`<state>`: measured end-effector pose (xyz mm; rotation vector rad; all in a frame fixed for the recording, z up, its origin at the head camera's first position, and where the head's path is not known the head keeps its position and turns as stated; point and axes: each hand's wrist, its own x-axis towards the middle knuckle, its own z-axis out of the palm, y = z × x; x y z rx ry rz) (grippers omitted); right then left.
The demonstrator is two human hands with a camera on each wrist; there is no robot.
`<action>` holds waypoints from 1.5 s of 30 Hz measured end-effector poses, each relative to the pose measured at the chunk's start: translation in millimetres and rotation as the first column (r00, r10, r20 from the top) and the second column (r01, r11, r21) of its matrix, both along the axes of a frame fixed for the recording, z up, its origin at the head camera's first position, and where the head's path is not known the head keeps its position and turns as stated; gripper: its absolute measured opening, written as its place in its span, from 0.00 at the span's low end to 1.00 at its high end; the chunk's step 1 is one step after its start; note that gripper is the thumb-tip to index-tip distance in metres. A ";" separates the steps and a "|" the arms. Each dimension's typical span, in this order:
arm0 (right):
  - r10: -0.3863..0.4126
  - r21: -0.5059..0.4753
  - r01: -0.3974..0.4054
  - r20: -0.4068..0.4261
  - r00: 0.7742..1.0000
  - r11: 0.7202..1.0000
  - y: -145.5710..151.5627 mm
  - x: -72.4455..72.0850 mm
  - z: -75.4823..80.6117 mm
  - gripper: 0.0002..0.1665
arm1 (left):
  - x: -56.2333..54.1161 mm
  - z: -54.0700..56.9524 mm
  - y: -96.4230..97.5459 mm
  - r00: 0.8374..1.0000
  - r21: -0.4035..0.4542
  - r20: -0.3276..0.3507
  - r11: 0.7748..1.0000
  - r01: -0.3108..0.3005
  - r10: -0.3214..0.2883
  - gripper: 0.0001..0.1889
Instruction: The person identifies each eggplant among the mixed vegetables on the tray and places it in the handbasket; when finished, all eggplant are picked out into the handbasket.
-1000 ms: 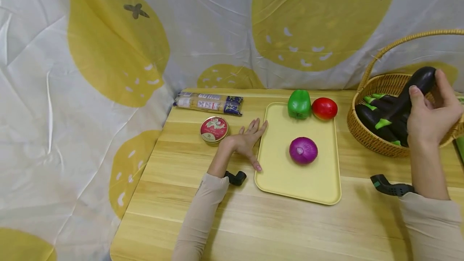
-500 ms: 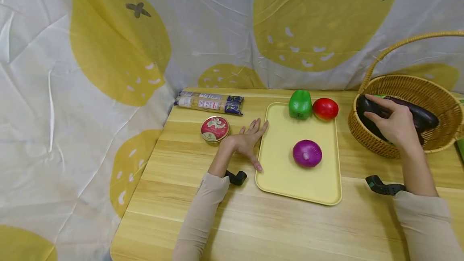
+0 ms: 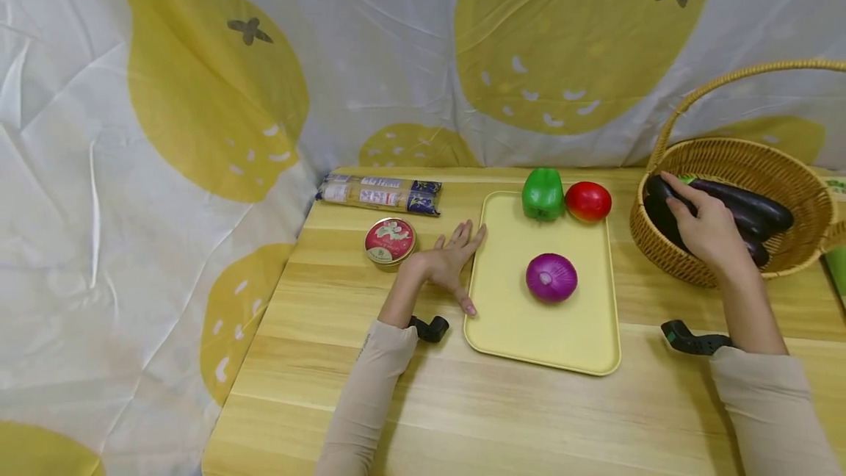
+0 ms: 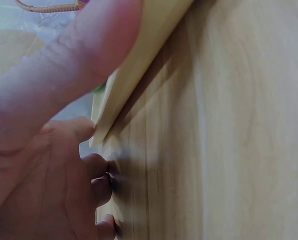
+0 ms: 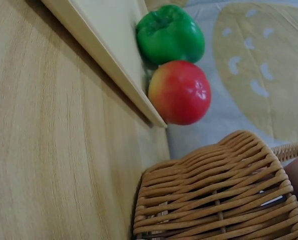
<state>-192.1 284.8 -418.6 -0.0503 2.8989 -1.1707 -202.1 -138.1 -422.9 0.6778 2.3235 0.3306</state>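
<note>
My left hand [image 3: 446, 264] lies with fingers spread against the left edge of a pale yellow tray [image 3: 515, 336]. In the left wrist view, its thumb [image 4: 73, 55] overlaps the tray's rim. My right hand [image 3: 710, 230] reaches into a wicker basket [image 3: 667, 259] at the right, thumb and forefinger on a dark eggplant [image 3: 661, 189] at its left side. Beside the hand lies another eggplant [image 3: 747, 204], with several dark ones around. The basket's wall hides most of this hand in the right wrist view. A purple onion [image 3: 551, 278] sits mid-tray.
At the tray's back stand a green bell pepper [image 3: 543, 195] and a red, apple-like fruit [image 3: 588, 201] at its corner. A red-lidded tin [image 3: 390, 239] and a noodle packet [image 3: 380, 193] lie left of the tray. The basket's handle [image 3: 687, 98] arches above it.
The eggplant my right hand held up now lies in the basket. That hand moved left and down onto another eggplant. The onion rocked slightly; my left hand stayed put.
</note>
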 end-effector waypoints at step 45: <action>-0.127 -0.116 0.118 -0.075 0.989 0.986 9.7 8.6 50.3 0.36 | -14.1 50.6 0.6 0.976 0.354 -0.110 0.925 -0.141 0.191 0.57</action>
